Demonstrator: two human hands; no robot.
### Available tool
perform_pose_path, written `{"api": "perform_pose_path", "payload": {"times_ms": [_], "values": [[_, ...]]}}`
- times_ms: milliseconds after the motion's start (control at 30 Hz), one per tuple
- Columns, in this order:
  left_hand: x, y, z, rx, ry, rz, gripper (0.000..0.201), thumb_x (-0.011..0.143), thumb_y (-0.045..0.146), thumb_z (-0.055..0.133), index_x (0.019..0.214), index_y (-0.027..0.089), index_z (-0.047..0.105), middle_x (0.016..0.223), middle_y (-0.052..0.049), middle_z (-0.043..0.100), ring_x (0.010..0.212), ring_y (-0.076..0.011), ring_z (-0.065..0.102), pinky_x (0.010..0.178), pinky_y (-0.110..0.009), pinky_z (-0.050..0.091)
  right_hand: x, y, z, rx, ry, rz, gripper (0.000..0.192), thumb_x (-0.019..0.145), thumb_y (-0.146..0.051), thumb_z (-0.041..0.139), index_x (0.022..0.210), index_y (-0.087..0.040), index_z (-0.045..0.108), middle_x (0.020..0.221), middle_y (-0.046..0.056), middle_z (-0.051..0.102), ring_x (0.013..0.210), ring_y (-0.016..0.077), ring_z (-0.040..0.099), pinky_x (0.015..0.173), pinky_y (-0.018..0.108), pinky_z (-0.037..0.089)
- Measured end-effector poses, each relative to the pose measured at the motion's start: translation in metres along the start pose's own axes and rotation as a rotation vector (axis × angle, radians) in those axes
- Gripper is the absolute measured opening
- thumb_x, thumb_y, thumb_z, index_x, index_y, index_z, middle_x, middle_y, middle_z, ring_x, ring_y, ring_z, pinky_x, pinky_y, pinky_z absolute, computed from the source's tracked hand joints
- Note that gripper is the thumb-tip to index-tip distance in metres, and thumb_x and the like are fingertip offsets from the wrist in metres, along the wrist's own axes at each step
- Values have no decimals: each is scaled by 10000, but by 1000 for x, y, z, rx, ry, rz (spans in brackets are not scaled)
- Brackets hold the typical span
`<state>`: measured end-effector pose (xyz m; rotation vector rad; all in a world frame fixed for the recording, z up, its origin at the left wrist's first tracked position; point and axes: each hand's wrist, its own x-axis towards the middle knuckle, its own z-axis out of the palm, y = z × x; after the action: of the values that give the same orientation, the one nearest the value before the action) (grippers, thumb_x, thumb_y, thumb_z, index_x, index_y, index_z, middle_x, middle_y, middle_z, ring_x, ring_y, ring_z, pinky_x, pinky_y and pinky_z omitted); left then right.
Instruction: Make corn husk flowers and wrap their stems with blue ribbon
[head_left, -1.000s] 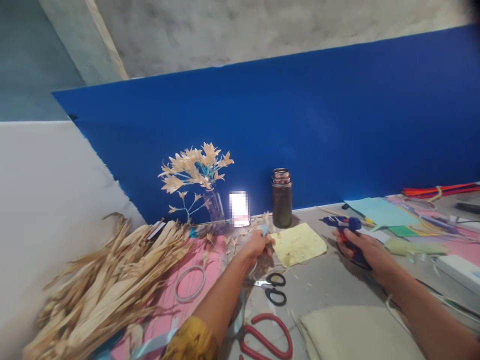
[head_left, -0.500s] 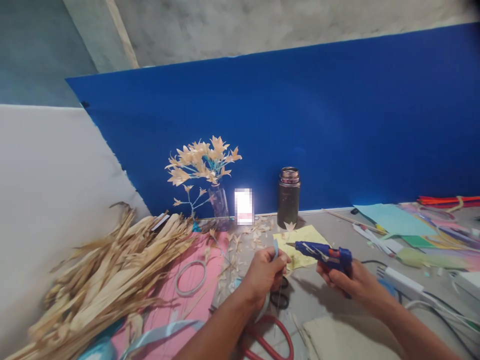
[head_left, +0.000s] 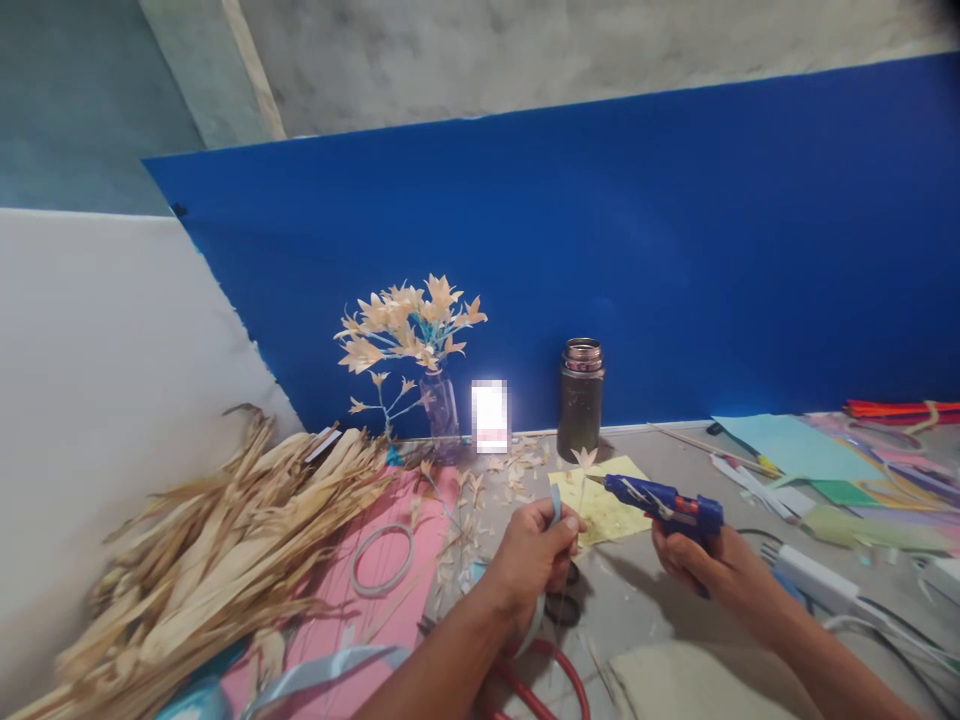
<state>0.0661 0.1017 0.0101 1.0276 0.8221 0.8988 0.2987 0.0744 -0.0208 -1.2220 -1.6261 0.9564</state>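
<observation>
Husk flower [head_left: 583, 457] on its thin stem stands pinched upright, along with a pale blue ribbon [head_left: 553, 500], in the left hand [head_left: 534, 553], over the yellow sheet [head_left: 600, 500]. Right hand [head_left: 701, 565], fingers wrapped round the blue glue gun [head_left: 660, 500], aims the nozzle at the stem; best kept steady and clear of fingertips (glue likely hot). Around: grey table [head_left: 660, 600], dried husks [head_left: 217, 540], blue backboard [head_left: 675, 250].

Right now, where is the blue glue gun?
The blue glue gun is in the right hand, right of centre, nozzle pointing left toward the left hand, above the yellow sheet.
</observation>
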Motion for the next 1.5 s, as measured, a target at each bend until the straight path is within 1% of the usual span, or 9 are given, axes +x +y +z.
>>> {"api": "perform_pose_path", "payload": {"times_ms": [167,267,433,567,800,933,1067,1233,1500], "values": [[2,-3,-2,-2,-19,-5,421,668,501,789,775,174,547,572,71,483,355,-9,272,384,-178,127,-1,5,-1,0,30,12,582,858,-745,480,694,-191,555,548,-18,481,502,118,364,503,273,297],[3,-3,-3,7,-20,-4,425,668,506,793,788,168,566,568,69,484,358,-13,274,380,-177,132,0,6,0,6,56,35,595,839,-763,492,688,-191,553,541,-19,472,497,116,360,494,271,285],[3,-3,-2,9,-25,3,413,675,499,786,790,163,574,568,69,481,360,-12,270,377,-179,129,1,3,2,3,31,38,617,833,-782,484,676,-188,547,537,-16,469,498,116,358,496,275,281],[3,-3,-1,15,0,-4,372,679,457,777,783,169,567,558,73,480,354,-14,259,372,-182,131,1,3,2,30,64,8,587,838,-768,494,692,-200,526,532,-32,444,492,112,342,498,276,286],[4,-2,1,35,26,-7,333,660,421,757,765,173,560,535,76,484,340,-11,246,363,-186,125,0,11,-1,-73,50,66,632,844,-791,440,633,-199,501,546,-12,453,522,121,351,517,281,277],[4,-1,1,27,52,7,295,644,385,737,722,178,542,515,77,485,331,-11,243,355,-185,125,0,14,-1,-39,52,45,604,845,-769,467,642,-202,518,529,-14,455,518,128,367,520,286,290],[6,-3,0,37,61,11,265,643,369,718,708,179,544,503,76,487,323,-12,244,348,-184,127,-1,12,0,-4,55,46,580,849,-747,486,666,-199,534,536,-15,460,520,129,370,518,284,295],[7,-6,1,56,64,-8,265,646,367,720,735,176,559,528,66,515,320,-12,245,345,-186,121,-1,8,1,-49,62,84,615,812,-785,494,630,-198,516,534,-13,464,508,122,370,513,282,295],[7,-7,0,84,75,-6,258,644,368,714,730,176,564,528,59,525,318,-17,263,343,-186,143,0,8,2,-21,79,53,591,824,-753,507,643,-192,540,523,-18,463,498,119,371,495,272,305]]}}
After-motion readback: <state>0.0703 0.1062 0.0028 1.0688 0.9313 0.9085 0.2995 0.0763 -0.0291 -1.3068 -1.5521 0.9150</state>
